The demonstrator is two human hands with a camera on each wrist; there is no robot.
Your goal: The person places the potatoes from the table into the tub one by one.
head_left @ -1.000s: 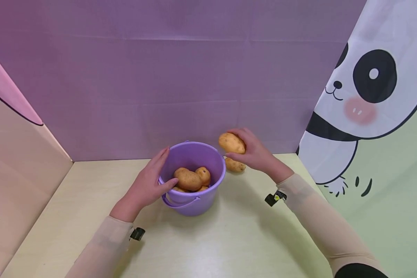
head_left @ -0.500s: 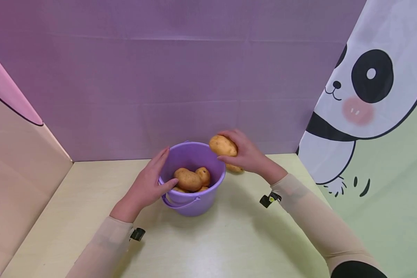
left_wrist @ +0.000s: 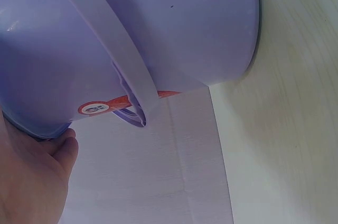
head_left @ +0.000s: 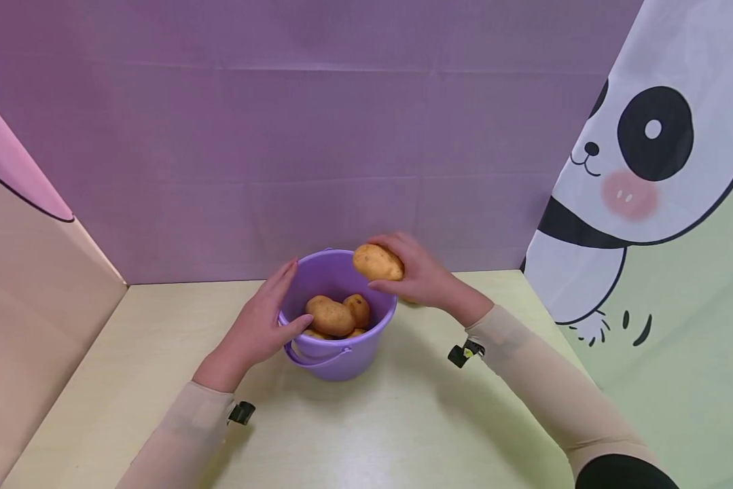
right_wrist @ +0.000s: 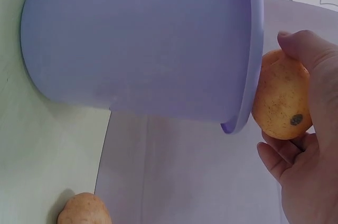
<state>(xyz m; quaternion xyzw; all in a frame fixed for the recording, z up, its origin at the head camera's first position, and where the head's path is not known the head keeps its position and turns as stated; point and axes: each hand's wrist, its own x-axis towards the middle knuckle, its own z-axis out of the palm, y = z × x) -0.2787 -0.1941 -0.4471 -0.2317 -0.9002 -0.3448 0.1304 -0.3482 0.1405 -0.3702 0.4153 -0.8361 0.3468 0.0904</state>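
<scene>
A purple bucket (head_left: pixel 335 350) stands upright on the table with several potatoes inside, among them a large potato (head_left: pixel 331 316) and a smaller potato (head_left: pixel 357 310). My left hand (head_left: pixel 257 324) holds the bucket's left rim, its thumb reaching over the edge. In the left wrist view only part of this hand (left_wrist: pixel 34 176) shows at the rim. My right hand (head_left: pixel 424 275) grips another potato (head_left: pixel 375 262) over the bucket's right rim. Seen from the right wrist, that potato (right_wrist: pixel 282 97) sits between thumb and fingers, right by the rim; a dark spot marks it.
One more potato (right_wrist: pixel 84 211) lies on the table beside the bucket, mostly hidden behind my right hand in the head view. A purple backdrop (head_left: pixel 268 149) rises behind the pale table (head_left: pixel 354 435). A panda-printed panel (head_left: pixel 678 285) borders the right side.
My right hand has carried its potato left and slightly down, from beside the bucket to above its right rim. It now covers most of the table potato. The left hand and bucket stay put.
</scene>
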